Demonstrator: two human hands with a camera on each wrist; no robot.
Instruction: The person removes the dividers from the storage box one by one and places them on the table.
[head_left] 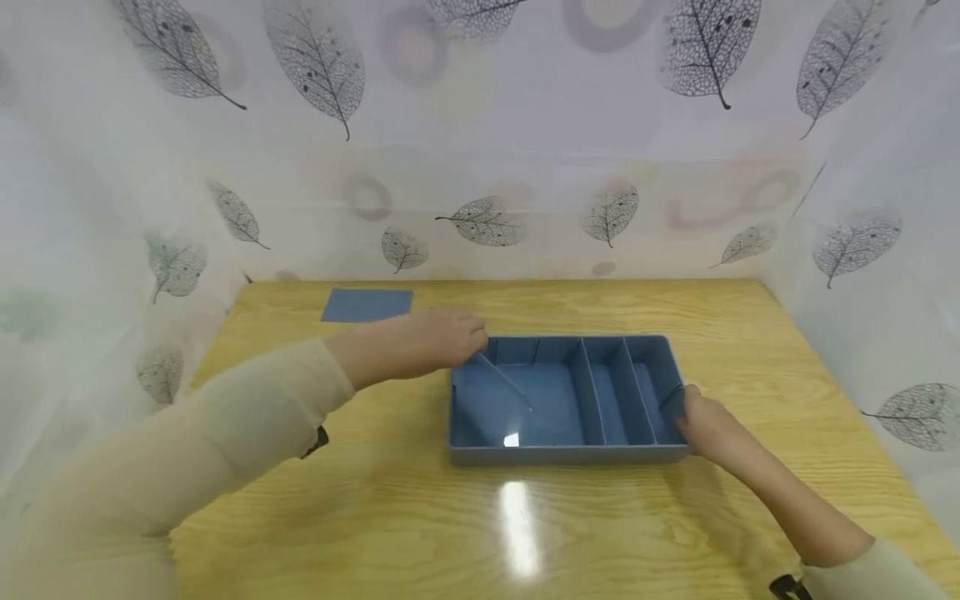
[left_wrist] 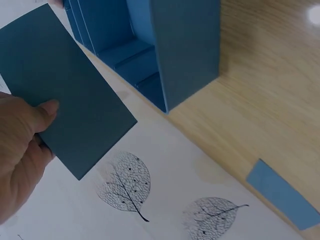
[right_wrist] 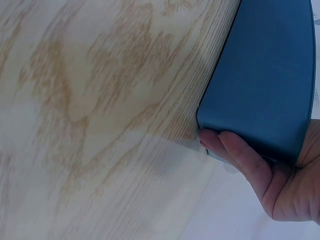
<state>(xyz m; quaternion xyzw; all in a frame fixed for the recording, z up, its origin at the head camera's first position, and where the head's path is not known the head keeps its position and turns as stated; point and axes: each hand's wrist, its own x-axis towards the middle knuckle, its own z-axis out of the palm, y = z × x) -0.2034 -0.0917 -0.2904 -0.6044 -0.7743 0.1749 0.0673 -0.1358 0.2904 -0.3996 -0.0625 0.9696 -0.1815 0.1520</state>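
Observation:
A blue divided storage box (head_left: pixel 570 455) sits on the table, with several upright dividers making narrow compartments at its right. My left hand (head_left: pixel 448 337) is over the box's far left corner and pinches a flat blue divider panel (left_wrist: pixel 70 95) between thumb and fingers. From the head, that panel shows nearly edge-on, slanting above the large left compartment. At the box's right end, my right hand (head_left: pixel 705 423) grips the end wall; in the right wrist view its fingers (right_wrist: pixel 250 160) lie against the wall's outside, and the thumb is hidden.
A second blue panel (head_left: pixel 367 305) lies flat near the table's back left edge. Behind the wooden table (head_left: pixel 360 508) and along both sides hangs a white sheet (head_left: pixel 525 117) printed with leaves.

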